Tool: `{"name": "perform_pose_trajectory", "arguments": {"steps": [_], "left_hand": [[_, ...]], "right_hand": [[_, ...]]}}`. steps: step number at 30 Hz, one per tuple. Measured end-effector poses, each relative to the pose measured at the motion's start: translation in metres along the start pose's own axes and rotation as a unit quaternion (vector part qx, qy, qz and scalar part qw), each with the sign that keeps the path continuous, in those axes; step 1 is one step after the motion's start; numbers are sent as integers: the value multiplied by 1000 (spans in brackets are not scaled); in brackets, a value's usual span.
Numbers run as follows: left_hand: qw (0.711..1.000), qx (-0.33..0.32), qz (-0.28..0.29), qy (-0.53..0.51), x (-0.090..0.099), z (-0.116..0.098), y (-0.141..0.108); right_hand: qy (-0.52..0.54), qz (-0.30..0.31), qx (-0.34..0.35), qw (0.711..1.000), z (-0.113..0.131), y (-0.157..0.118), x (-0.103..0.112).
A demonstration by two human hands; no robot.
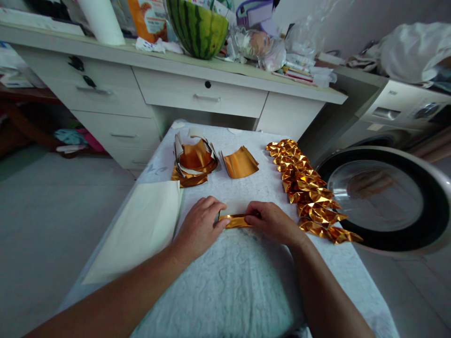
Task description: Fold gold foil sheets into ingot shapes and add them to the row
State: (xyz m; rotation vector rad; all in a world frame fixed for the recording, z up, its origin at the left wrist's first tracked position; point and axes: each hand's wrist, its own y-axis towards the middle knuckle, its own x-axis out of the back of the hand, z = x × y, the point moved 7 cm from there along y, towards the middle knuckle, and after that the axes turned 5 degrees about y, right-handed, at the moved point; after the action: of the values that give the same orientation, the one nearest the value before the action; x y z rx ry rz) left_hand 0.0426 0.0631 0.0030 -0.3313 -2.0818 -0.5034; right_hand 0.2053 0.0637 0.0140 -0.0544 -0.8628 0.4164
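A sheet of gold foil paper [237,220] with a pale back lies at the near middle of the cloth-covered table [260,263], its near edge folded over. My left hand [202,223] pinches the left end of the fold between thumb and fingers. At the right end, my right hand [269,219] grips the same sheet. Beyond my hands rests a small stack of curved gold foil sheets [240,163]. To its left is a bundle of gold sheets [195,159] ringed by pale strips. Rows of folded gold foil pieces [306,188] run down the table's right side.
A large off-white paper sheet [141,225] covers the table's left part. Behind stands a white drawer desk [207,91] with a cut watermelon [197,28] and clutter on it. An open washing machine door [384,197] reaches close to the table's right edge.
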Motion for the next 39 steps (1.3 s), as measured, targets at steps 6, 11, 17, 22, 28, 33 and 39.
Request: {"name": "perform_pose_trajectory", "arguments": {"steps": [6,11,17,22,28,33,39], "left_hand": [[1000,-5,-2,1,1,-1,0],[1000,-7,-2,15,1,-2,1],[999,-5,0,32,-1,-3,1],[999,-6,-3,36,-1,-2,0],[1000,-3,-4,30,-1,-2,0],[999,1,-6,33,-1,-2,-1],[999,0,-9,35,-1,-2,0]], "right_hand": [[-9,-1,1,1000,0,0,0],[-25,-5,-3,1000,1,1,1],[-30,-5,0,1000,2,2,1],[-35,-4,-11,999,1,2,1],[-35,-14,-22,999,-1,3,0],[-35,-17,-28,999,-1,3,0],[-42,-20,-31,998,-3,3,0]]}}
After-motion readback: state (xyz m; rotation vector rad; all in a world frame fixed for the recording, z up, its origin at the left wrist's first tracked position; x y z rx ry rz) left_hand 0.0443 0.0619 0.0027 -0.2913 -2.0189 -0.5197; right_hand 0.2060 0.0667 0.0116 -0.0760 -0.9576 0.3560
